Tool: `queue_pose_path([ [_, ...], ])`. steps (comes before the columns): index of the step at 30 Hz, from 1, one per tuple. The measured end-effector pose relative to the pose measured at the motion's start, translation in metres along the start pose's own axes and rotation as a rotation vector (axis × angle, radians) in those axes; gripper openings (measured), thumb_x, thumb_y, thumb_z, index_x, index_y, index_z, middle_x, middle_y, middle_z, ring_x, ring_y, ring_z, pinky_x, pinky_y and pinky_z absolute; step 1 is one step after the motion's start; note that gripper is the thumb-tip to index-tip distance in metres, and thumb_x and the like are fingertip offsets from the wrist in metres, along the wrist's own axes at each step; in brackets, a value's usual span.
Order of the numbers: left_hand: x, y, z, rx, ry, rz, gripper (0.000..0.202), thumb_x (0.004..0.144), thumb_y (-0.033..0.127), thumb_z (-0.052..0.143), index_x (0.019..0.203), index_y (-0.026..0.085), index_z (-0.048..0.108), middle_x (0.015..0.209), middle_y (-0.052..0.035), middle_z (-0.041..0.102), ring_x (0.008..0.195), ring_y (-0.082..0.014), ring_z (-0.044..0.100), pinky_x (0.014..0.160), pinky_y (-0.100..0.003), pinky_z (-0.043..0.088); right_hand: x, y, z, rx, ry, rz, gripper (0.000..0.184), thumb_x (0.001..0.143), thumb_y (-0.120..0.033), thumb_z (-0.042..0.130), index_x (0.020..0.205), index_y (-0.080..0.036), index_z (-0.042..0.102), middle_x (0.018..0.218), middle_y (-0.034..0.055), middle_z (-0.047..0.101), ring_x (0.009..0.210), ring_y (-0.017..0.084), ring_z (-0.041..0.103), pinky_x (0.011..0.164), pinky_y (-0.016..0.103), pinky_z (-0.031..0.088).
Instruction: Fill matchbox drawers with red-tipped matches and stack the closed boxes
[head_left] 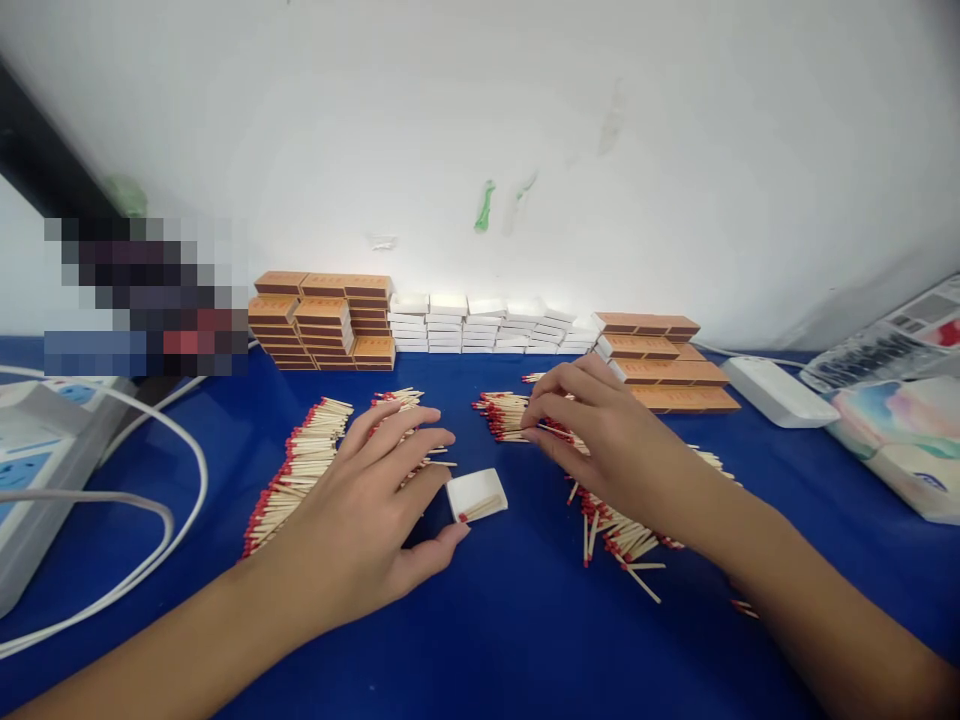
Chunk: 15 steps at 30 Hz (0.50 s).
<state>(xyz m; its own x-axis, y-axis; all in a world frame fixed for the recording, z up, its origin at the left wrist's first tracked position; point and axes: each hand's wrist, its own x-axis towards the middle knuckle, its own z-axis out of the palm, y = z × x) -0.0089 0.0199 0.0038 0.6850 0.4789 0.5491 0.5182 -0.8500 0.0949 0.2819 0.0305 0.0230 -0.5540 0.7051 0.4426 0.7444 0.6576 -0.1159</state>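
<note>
Matches seem to be being gathered by the right hand (622, 455) for the white matchbox tray (474, 488), which is set on the table (510, 630) between the two hands, with a few red-headed matches already laid inside. The right thumb and forefinger are brought close together over a small match pile (504, 412); whether a match is pinched there cannot be told. The left hand (367, 500) is held with thumb and fingers spread beside the tray's left end, and nothing is seen gripped; firm contact cannot be made out.

For the next move, a short sideways carry to the tray is probably called for, with the match heads lined up and the tray steadied.

Toward the table's back edge, room is closed off by brown matchboxes (324, 325) and stacked white trays (480, 328). Sideways, movement is hemmed in by a match row (300, 480) and loose matches (626, 535). Open surface is left toward the near edge, which is not shown.
</note>
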Motion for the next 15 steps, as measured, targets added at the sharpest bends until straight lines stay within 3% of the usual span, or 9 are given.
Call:
queue_pose_path([
  [6, -0.001, 0.001, 0.002, -0.015, -0.025, 0.000, 0.018, 0.102, 0.035, 0.074, 0.108, 0.017, 0.076, 0.130, -0.0132, 0.077, 0.141, -0.0373, 0.062, 0.127, -0.065, 0.045, -0.004, 0.011, 0.010, -0.014, -0.134, 0.046, 0.014, 0.107, -0.018, 0.061, 0.101, -0.019, 0.074, 0.106, 0.0128, 0.068, 0.103, 0.030, 0.054, 0.088, 0.047, 0.053],
  [15, -0.003, -0.001, 0.002, -0.012, -0.051, 0.000, 0.020, 0.102, 0.036, 0.074, 0.110, 0.018, 0.076, 0.132, -0.0121, 0.076, 0.143, -0.0364, 0.059, 0.131, -0.065, 0.040, -0.002, 0.007, 0.013, -0.040, -0.169, 0.028, 0.017, 0.108, -0.017, 0.060, 0.094, -0.019, 0.070, 0.102, 0.0127, 0.068, 0.105, 0.031, 0.056, 0.089, 0.045, 0.054],
])
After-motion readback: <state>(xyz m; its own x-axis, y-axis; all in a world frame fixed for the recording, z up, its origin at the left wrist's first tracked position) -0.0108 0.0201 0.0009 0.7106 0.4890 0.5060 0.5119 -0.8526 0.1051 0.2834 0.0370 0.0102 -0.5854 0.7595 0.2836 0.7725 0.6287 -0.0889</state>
